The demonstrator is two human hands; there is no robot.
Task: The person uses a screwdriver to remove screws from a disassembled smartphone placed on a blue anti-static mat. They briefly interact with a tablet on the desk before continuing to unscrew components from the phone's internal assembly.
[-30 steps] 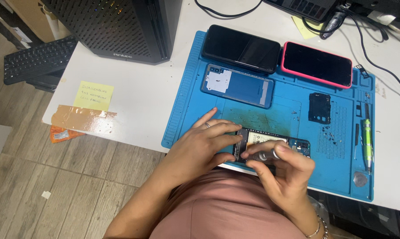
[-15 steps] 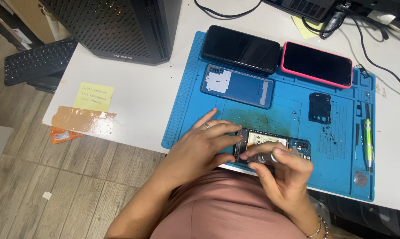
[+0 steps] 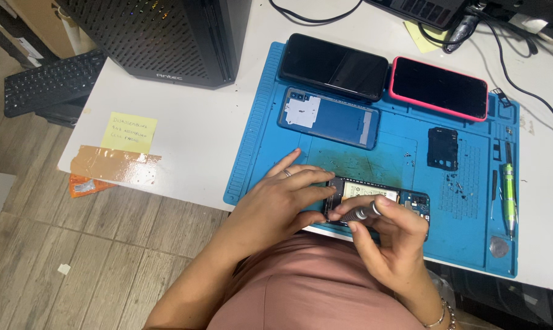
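An opened phone (image 3: 389,197) with its back off lies near the front edge of a blue work mat (image 3: 264,146). My left hand (image 3: 282,201) rests on the phone's left end, fingers curled over it, a ring on one finger. My right hand (image 3: 392,241) pinches a small metal screwdriver (image 3: 357,214), its tip against the phone's lower left part. The phone's lower edge is hidden by both hands.
On the mat lie a black phone (image 3: 334,66), a pink-cased phone (image 3: 439,87), a blue back cover (image 3: 329,117), a small black plate (image 3: 442,148), loose screws and a green tool (image 3: 509,189). A black computer case (image 3: 160,36), yellow note (image 3: 129,132), keyboard (image 3: 50,82) and cables (image 3: 533,73) surround it.
My right hand has turned slightly with the screwdriver at the phone's left part. My left hand stays on the phone.
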